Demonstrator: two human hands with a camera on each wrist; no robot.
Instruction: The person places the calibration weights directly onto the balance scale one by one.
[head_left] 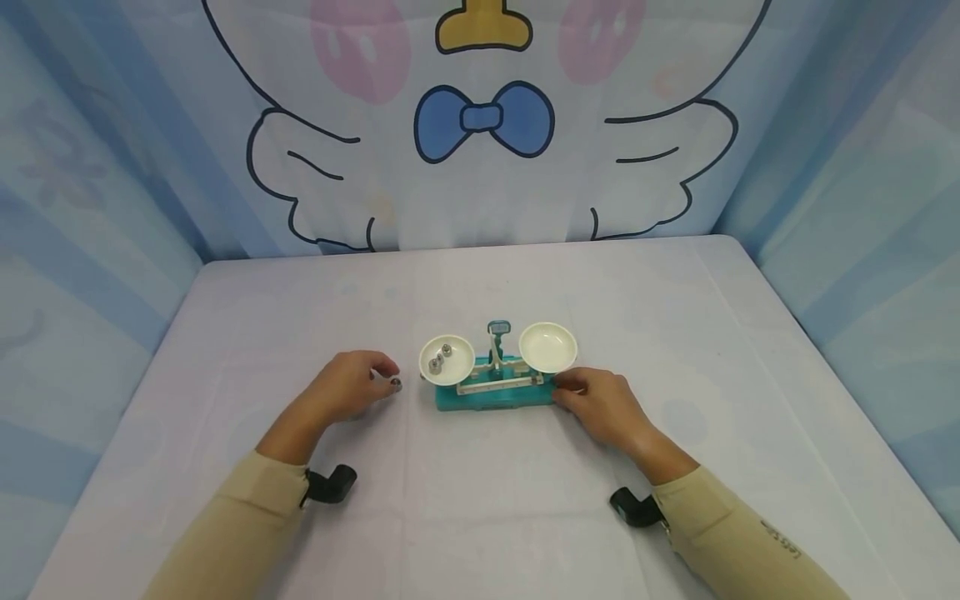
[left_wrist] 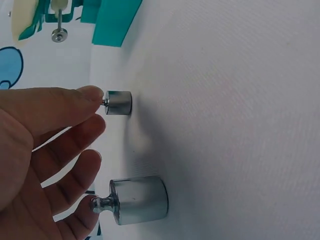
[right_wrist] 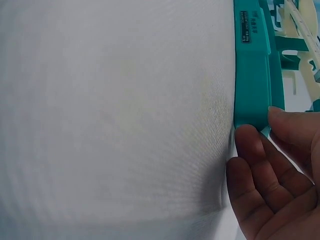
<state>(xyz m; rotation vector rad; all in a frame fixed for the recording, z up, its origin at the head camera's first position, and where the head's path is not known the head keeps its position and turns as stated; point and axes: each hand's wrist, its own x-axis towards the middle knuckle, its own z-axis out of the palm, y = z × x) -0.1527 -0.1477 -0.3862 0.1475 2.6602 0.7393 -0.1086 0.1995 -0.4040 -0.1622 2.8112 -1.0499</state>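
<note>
White table (head_left: 480,517), small weight (left_wrist: 119,103) pinched below left hand (head_left: 348,387), right hand (head_left: 602,407) gripping balance (head_left: 495,399)

Balance scale (head_left: 495,397): cut off by the top edge in the left wrist view, the right edge in the right wrist view; base label (right_wrist: 245,26) too small to read. Small weight (left_wrist: 119,103): knob (left_wrist: 105,102) partly hidden by the left hand (head_left: 348,386). Right sleeve (head_left: 738,533): cut off at bottom, lettering (head_left: 781,539) illegible. Printed figure (head_left: 483,118): cut off at top.
</note>
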